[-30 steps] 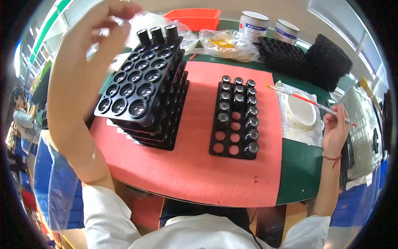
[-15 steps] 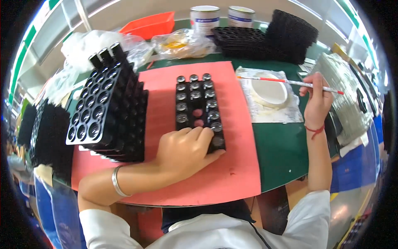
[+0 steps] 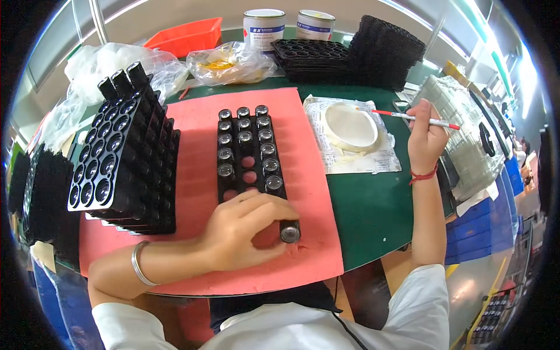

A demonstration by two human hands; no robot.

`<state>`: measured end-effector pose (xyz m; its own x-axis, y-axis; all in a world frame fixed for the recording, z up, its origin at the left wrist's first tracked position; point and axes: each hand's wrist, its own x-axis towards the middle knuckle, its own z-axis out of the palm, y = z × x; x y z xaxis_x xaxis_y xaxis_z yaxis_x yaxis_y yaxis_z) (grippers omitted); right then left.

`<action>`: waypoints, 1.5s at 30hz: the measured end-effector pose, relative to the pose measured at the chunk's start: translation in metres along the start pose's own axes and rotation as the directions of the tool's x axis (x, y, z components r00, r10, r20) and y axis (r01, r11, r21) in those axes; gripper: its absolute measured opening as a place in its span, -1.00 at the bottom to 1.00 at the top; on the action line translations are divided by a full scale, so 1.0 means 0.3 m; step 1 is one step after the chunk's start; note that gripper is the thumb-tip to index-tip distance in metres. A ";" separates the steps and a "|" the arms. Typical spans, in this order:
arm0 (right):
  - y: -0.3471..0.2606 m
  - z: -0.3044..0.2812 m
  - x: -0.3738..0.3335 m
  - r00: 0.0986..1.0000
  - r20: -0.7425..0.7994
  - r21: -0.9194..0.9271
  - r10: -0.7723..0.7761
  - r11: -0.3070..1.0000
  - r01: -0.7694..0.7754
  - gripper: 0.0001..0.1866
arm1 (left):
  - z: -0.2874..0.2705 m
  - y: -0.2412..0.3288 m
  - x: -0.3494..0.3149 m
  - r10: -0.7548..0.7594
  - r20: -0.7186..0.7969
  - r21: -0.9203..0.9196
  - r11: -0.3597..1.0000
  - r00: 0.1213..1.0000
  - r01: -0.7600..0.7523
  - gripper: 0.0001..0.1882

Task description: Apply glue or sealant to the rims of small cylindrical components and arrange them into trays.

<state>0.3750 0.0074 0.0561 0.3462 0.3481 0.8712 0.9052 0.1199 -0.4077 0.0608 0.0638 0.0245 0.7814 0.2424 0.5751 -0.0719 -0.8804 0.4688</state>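
Observation:
My left hand [image 3: 248, 224], with a silver bangle at the wrist, reaches over the near end of a black tray [image 3: 257, 160]. Between its thumb and index finger is a short black cylinder [image 3: 290, 231] with a clear, glassy top, at the tray's near right corner. Similar cylinders stand in the tray's side columns; pink shows through several holes. In my right hand [image 3: 429, 131], wearing a red cord, is a thin red-and-white brush [image 3: 402, 115]. Its tip lies over the far rim of a round white dish [image 3: 351, 126].
The trays lie on a pink mat [image 3: 309, 221]. At left rises a tall stack of filled black trays [image 3: 134, 169]. Behind are plastic bags [image 3: 233, 63], an orange bin [image 3: 184, 38], two cans [image 3: 263, 29] and empty black trays [image 3: 315, 58]. Clear-wrapped goods [image 3: 466, 134] stand at right.
The view has shifted, moving the scene left. My left hand has drawn nearer to me with the cylinder, off the tray's end. The brush tip has moved right over the dish rim.

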 end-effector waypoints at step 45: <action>-0.087 -0.029 -0.048 0.897 0.436 0.804 0.073 0.416 -0.425 -0.72 | -0.023 -0.064 -0.014 -0.557 -0.129 -0.764 0.583 0.821 0.276 -0.74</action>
<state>0.3486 -0.0088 0.0565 0.2689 0.7264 0.6325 0.0315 0.6497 -0.7596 0.0547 0.0824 0.0176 0.6010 0.7418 0.2974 -0.3002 -0.1354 0.9442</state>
